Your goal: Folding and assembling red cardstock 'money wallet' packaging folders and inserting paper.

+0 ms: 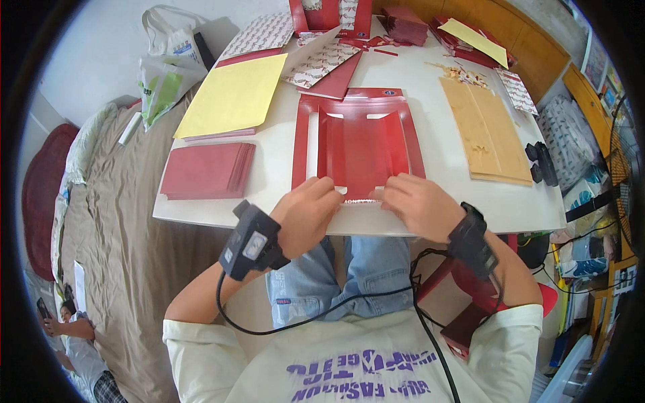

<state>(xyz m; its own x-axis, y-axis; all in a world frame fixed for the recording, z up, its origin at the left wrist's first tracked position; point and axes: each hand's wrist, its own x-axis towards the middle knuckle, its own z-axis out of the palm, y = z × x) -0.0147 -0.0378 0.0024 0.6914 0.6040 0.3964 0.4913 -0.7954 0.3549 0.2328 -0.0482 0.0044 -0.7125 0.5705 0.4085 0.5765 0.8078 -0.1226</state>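
A glossy red die-cut cardboard sheet point(363, 151) lies on the white table in front of me, with a raised frame of flaps around its centre panel and white gaps along the sides. Its near edge is gripped at the left corner by my left hand point(310, 208), fingers curled in. At the right corner my right hand point(418, 201) pinches the same edge. Between the two hands runs a thin strip with white marks. My fingertips are partly hidden by the knuckles. Each wrist wears a black strapped device with a cable.
Dull red cards point(205, 171) are stacked at left, beside a yellow sheet point(232, 97). Patterned sheets point(329, 64) and more red stacks point(403, 25) stand at the back. A tan cardboard piece point(487, 134) lies at right, near black objects point(543, 163). Another person point(80, 336) is at lower left.
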